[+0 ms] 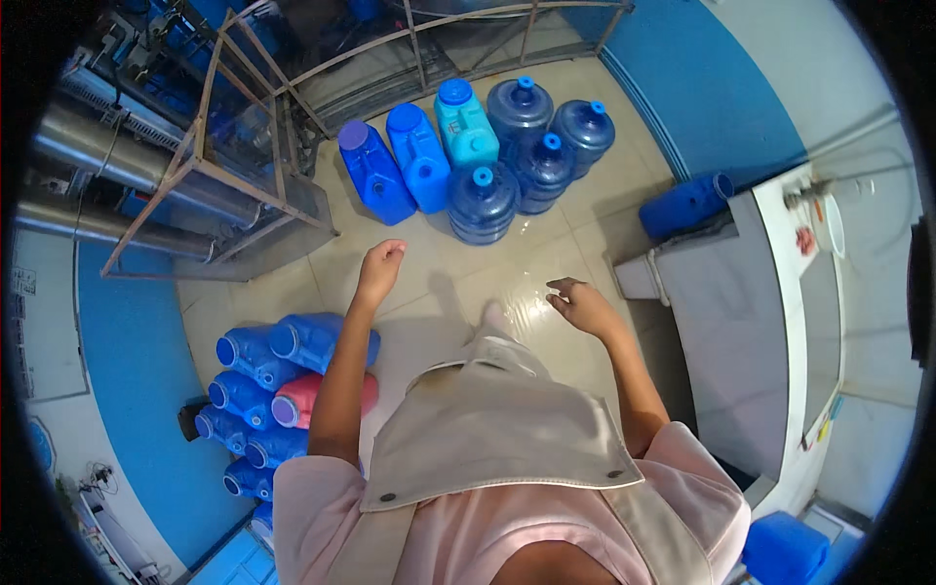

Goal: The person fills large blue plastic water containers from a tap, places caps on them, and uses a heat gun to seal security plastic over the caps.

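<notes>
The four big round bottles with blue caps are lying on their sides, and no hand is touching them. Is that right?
Not quite. The head view shows the four big round bottles with blue caps standing upright on the floor, not lying on their sides. Neither the left hand nor the right hand is touching them.

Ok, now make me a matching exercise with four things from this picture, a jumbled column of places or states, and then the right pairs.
Things:
1. Red jug
2. Turquoise jug
3. Round bottles
4. Right hand

Places or states:
A. See-through, with blue caps
B. Empty, held over the floor
C. Lying among the blue jugs on the left
D. Standing just right of an upright blue jug

Right pairs: 1-C, 2-D, 3-A, 4-B
</notes>
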Tool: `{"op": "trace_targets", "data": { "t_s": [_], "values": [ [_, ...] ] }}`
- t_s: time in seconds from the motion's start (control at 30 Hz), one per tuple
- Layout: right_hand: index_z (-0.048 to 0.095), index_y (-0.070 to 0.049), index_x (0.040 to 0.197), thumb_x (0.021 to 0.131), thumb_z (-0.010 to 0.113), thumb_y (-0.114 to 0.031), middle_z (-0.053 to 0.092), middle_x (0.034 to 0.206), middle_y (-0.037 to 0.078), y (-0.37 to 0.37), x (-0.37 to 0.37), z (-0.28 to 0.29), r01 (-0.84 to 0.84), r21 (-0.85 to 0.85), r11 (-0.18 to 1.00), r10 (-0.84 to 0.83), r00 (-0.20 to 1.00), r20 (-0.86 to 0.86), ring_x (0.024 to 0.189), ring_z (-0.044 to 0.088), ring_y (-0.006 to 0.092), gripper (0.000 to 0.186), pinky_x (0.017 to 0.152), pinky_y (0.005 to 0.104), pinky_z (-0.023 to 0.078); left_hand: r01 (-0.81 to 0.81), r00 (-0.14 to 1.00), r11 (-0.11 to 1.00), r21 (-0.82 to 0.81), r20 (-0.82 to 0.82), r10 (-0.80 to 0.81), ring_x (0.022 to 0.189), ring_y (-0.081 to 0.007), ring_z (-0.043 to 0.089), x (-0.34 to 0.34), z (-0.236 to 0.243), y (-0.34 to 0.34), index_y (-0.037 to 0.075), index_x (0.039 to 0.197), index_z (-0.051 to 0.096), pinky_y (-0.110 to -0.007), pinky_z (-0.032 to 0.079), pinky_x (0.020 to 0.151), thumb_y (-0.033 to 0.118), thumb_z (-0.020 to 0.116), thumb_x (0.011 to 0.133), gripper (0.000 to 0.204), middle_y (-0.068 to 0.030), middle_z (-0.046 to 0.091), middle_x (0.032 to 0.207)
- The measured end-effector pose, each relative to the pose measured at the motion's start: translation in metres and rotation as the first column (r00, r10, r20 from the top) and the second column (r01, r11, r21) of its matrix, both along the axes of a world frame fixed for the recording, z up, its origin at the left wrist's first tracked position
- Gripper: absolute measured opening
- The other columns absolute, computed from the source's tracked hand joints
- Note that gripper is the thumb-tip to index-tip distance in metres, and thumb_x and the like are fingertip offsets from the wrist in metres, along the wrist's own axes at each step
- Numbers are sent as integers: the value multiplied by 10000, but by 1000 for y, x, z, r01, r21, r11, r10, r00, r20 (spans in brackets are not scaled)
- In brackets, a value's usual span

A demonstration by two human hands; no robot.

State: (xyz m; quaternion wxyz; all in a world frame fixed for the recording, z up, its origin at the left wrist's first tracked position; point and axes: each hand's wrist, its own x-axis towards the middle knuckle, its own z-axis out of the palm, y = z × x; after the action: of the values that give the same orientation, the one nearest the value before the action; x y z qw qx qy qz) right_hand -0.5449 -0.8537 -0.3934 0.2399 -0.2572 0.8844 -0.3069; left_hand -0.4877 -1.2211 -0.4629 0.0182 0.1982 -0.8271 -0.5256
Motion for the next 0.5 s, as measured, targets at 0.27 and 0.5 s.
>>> {"op": "trace_targets", "data": {
  "t_s": [0.27, 0.5],
  "values": [
    [620, 19, 972, 820, 581, -143, 641, 857, 125, -146, -249, -187, 381, -260, 887, -256, 876, 409, 815, 613, 186, 225, 721, 303, 477, -287, 955, 897, 335, 176, 239, 807, -114, 532, -223, -136, -113, 14, 1045, 586, -251, 432, 709, 128, 501, 862, 231, -30, 590, 914],
    [535, 29, 1104, 713, 658, -245, 577, 1072, 228, -308, -470, -382, 447, -151, 882, -440, 895, 77, 999, 549, 383, 494, 869, 417, 427, -523, 837, 789, 321, 369, 404, 860, -176, 536, -389, -331, -166, -8, 1153, 504, -324, 442, 716, 213, 610, 779, 448, -92, 567, 1040]
  ]
}}
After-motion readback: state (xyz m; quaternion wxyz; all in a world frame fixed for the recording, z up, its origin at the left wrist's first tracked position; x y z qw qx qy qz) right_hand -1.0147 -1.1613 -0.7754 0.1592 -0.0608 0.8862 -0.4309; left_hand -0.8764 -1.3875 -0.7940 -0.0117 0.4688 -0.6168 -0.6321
